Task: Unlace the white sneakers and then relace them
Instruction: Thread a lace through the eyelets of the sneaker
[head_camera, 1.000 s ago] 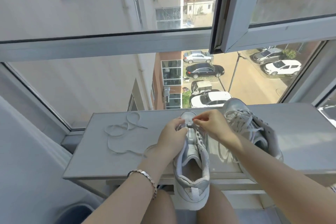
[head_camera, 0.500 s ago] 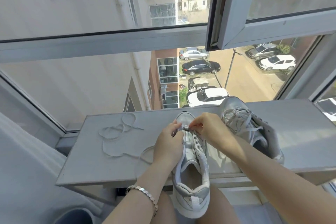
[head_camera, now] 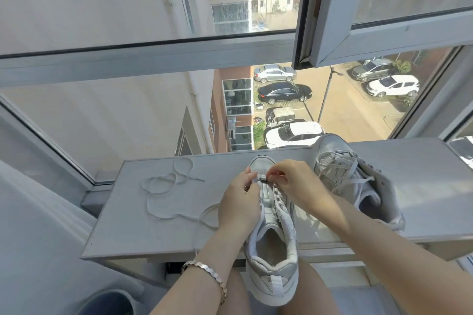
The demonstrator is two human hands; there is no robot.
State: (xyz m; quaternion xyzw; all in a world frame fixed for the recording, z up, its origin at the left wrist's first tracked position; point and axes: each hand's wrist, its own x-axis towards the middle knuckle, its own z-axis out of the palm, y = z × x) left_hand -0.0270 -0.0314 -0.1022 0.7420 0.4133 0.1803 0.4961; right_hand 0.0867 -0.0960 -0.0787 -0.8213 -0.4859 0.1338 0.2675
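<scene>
Two sneakers lie lengthwise, toes far: middle sneaker, right sneaker. Left hand grips the middle one's front; right hand pinches the lace tip. One lace trails left.

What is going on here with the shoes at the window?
A person sits at a window ledge, relacing white sneakers. The middle sneaker, its eyelets bare, lies with its heel toward the person. The left hand grips its front while the right hand pinches the tip of the lace at the lowest eyelets. The rest of the lace trails loose over the ledge. The second sneaker, on the right, has its laces in.
</scene>
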